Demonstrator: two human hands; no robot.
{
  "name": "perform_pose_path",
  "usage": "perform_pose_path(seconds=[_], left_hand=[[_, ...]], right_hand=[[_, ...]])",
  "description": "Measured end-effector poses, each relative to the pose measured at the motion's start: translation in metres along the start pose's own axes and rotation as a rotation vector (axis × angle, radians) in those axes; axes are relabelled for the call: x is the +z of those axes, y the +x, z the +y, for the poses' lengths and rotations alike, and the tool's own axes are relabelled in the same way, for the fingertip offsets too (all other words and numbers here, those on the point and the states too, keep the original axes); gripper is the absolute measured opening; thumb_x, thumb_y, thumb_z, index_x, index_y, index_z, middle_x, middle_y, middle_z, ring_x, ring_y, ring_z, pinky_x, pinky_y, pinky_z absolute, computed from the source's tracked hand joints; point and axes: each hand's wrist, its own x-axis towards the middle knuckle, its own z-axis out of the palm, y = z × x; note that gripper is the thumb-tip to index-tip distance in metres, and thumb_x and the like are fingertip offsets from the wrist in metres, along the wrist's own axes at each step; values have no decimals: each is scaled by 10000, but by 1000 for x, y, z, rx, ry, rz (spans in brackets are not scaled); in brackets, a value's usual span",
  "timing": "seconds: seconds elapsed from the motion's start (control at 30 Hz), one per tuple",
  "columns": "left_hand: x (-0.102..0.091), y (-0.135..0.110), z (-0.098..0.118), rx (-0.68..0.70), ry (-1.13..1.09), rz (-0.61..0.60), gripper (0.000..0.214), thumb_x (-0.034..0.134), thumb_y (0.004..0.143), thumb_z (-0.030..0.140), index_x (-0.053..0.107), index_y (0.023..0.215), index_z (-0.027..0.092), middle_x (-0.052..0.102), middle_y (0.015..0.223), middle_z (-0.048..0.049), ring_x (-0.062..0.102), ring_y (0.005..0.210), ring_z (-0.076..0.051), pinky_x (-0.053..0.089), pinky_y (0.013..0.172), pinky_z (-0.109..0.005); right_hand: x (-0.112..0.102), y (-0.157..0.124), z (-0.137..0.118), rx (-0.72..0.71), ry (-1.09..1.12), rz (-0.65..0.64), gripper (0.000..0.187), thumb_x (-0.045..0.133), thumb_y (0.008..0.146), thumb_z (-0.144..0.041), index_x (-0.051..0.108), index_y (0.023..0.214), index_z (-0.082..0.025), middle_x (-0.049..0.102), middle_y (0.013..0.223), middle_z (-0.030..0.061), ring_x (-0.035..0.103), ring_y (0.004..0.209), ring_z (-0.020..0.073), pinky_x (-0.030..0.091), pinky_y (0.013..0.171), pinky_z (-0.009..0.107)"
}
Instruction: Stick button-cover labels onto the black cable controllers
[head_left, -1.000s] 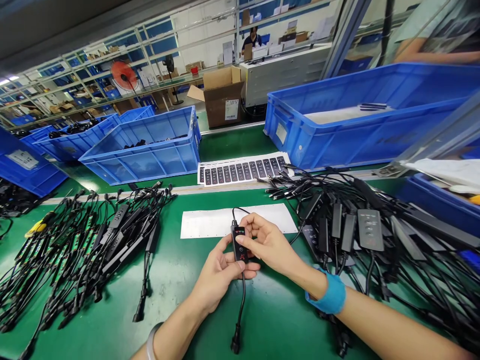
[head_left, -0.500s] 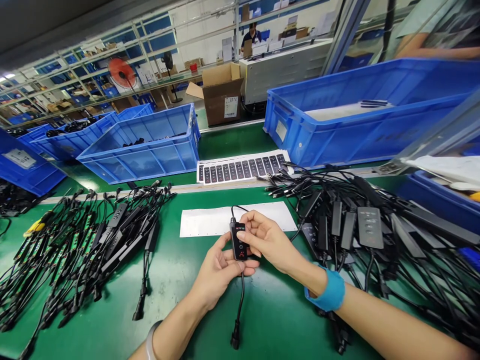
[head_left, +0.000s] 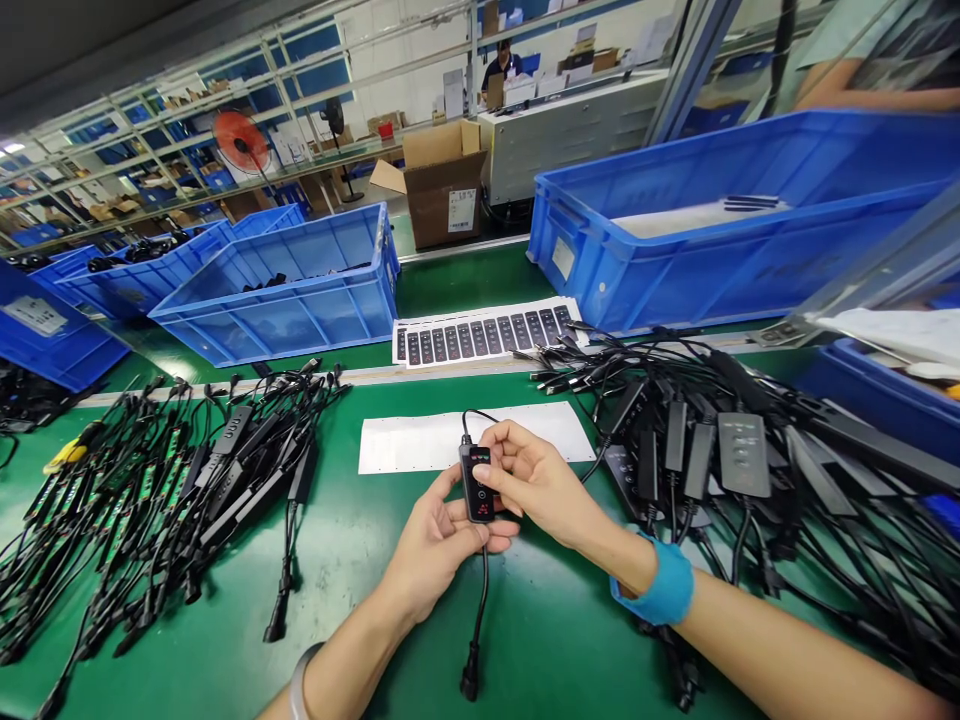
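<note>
Both my hands hold a small black inline controller [head_left: 477,490] with a lit red display and buttons, over the green bench [head_left: 540,640]. My left hand [head_left: 436,550] cradles it from below, and my right hand [head_left: 536,490] pinches its right side. Its black cable [head_left: 478,610] runs down to a plug [head_left: 470,684] and loops up at the top. A white sheet [head_left: 439,443] lies just beyond my hands. Bundled controller cables lie on both sides: one heap [head_left: 172,500] to my left, a larger one [head_left: 720,470] to my right, close to my right wrist's blue band [head_left: 664,585].
A black-and-white label sheet [head_left: 480,335] lies beyond a metal rail [head_left: 360,375]. Blue plastic crates [head_left: 274,315] stand at the far left and right, one [head_left: 720,270] holding white sheets. A cardboard box [head_left: 442,190] stands behind. A co-worker's arm [head_left: 840,98] shows top right.
My hands and the controller stay in the same grip. The whole scene has shifted slightly in view, with the background crates and box sitting a little higher and further left.
</note>
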Motion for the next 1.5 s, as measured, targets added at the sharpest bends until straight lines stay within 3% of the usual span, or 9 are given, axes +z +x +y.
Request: perform_pose_path(seconds=[0.73, 0.97, 1.13, 1.5], left_hand=[[2, 0, 3, -7, 20, 16, 682, 797, 715, 260, 447, 1285, 128, 712, 972, -126, 701, 866, -220, 537, 796, -328], [3, -2, 1, -10, 48, 62, 811, 800, 710, 301, 368, 1375, 133, 717, 893, -89, 706, 853, -231, 541, 782, -340], [2, -1, 3, -3, 40, 12, 677, 798, 716, 251, 453, 1290, 147, 709, 970, -110, 704, 879, -227, 539, 797, -320], [-3, 0, 1, -32, 4, -27, 669, 791, 717, 180, 442, 1288, 150, 703, 1050, -155, 702, 913, -249, 536, 815, -337]], right_hand=[[1, -1, 0, -31, -47, 4, 244, 679, 796, -348, 504, 891, -208, 429, 686, -55, 394, 529, 76, 375, 417, 175], [2, -2, 1, -97, -175, 46, 223, 673, 784, -313, 528, 903, -193, 443, 697, -33, 446, 594, 100, 412, 451, 185], [1, -3, 1, -69, -107, 54, 217, 666, 810, -327, 515, 902, -202, 450, 714, -31, 452, 587, 95, 421, 437, 180], [-5, 0, -1, -33, 74, 123, 312, 692, 803, -400, 481, 933, -211, 470, 733, -63, 391, 421, 27, 323, 347, 156]])
